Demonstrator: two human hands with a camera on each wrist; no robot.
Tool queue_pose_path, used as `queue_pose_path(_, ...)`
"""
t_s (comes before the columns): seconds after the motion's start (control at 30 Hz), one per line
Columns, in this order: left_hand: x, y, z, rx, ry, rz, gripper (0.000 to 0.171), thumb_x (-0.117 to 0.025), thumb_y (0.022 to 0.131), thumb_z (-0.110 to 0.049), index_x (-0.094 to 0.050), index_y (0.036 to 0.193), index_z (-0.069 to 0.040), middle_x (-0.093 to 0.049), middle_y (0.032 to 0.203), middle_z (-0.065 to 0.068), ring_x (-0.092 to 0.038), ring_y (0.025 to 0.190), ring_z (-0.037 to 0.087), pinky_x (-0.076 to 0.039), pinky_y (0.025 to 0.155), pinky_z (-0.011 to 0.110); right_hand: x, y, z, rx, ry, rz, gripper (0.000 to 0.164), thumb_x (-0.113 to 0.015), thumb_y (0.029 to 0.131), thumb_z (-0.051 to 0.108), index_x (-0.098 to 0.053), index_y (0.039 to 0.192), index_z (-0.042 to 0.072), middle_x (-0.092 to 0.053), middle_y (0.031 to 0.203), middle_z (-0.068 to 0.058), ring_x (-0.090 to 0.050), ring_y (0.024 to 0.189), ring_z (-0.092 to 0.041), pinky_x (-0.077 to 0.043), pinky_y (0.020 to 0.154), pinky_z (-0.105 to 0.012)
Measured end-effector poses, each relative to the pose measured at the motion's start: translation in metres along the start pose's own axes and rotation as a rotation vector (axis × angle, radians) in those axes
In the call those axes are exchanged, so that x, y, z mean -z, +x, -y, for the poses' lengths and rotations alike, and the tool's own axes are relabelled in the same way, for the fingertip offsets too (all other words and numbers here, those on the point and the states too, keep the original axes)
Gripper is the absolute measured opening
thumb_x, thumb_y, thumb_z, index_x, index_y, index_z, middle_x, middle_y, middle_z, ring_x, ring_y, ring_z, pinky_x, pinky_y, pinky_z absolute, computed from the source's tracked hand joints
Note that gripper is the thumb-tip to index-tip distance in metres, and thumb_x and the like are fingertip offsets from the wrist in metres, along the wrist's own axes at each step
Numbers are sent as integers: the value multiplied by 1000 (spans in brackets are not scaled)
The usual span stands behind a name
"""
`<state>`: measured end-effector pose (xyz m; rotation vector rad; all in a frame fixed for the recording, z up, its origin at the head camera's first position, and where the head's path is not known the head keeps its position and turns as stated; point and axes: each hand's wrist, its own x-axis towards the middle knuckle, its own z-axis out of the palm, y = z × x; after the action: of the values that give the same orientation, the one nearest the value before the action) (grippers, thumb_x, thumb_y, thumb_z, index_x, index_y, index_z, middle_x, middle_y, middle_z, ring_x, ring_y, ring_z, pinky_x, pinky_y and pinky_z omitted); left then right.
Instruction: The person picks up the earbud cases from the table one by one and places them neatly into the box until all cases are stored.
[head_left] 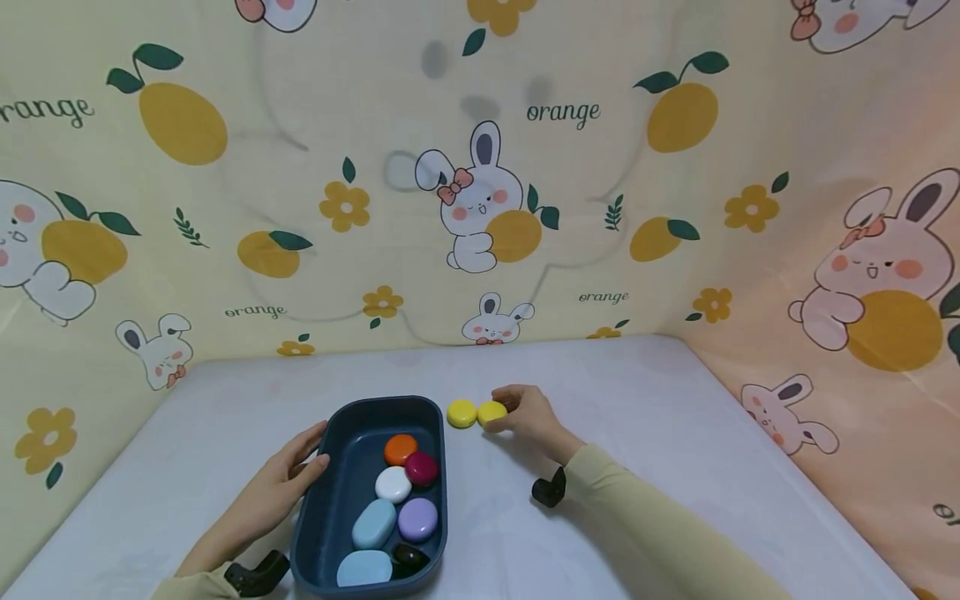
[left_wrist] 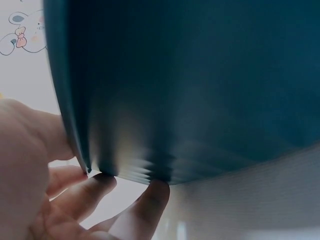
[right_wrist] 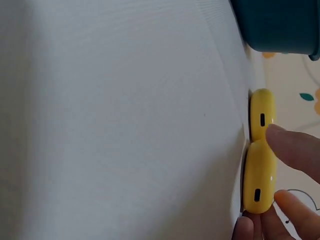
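A dark blue rectangular tub point(head_left: 313, 517) stands on the white-covered table. My left hand point(head_left: 273, 487) holds its left rim, the thumb over the edge and the fingers against the outer wall, as the left wrist view point(left_wrist: 85, 200) shows. Two yellow round cases lie side by side right of the tub, touching. Around the right-hand yellow case point(head_left: 491, 412) my right hand point(head_left: 531, 417) has its thumb and fingers; the left-hand yellow case point(head_left: 461, 413) is beside it. In the right wrist view each yellow case point(right_wrist: 260, 175) has a small dark slot in its side.
Inside the tub lie an orange case point(head_left: 401, 449), a dark red case point(head_left: 422, 468), a white case point(head_left: 393, 484), a purple case point(head_left: 417, 519), two light blue cases point(head_left: 373, 524) and a black case point(head_left: 409, 558). A bunny-print curtain point(head_left: 570, 250) hangs behind the table.
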<state>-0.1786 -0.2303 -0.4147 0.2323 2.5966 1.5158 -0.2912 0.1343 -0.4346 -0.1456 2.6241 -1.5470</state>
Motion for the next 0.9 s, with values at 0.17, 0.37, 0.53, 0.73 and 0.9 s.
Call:
queue_pose_path(0.17, 0, -1, -1, -5, 9, 6, 67, -50, 105, -35, -20, 155, -2, -20, 157, 24, -26, 139, 47, -38, 102, 56, 0, 0, -2, -4, 0, 15, 56, -89, 71, 6, -66, 122, 1, -65, 107, -6, -58, 97, -23, -49, 94, -38)
queue_pose_path(0.37, -1, 0, 0, 0, 8, 2, 67, -50, 105, -35, -21, 155, -2, -21, 158, 23, -25, 140, 45, -36, 104, 56, 0, 0, -4, -2, 9, 14, 57, -88, 68, -2, -66, 121, 1, -66, 108, -7, -59, 98, -23, -49, 94, -40)
queue_pose_path(0.53, -1, 1, 2, -13, 11, -2, 66, -49, 105, -34, -21, 155, -2, -21, 158, 23, -25, 140, 44, -34, 105, 57, -2, 0, -6, -9, 5, 0, 55, -87, 68, -4, -68, 119, 2, -66, 106, -7, -60, 97, -23, -49, 93, -40)
queue_pose_path(0.73, 0, 1, 1, -10, 11, 2, 67, -49, 105, -36, -20, 155, -2, -21, 158, 23, -23, 141, 44, -32, 106, 57, -1, 0, -4, -10, 4, -2, 53, -87, 69, -4, -68, 118, 2, -66, 106, -7, -59, 97, -24, -50, 93, -40)
queue_pose_path(0.9, 0, 0, 0, -5, 10, 2, 68, -49, 105, -36, -19, 155, -2, -20, 158, 22, -23, 142, 43, -32, 106, 56, -1, 0, -3, -11, 0, -5, 53, -87, 69, -2, -67, 117, 2, -66, 105, -6, -59, 95, -23, -50, 92, -40)
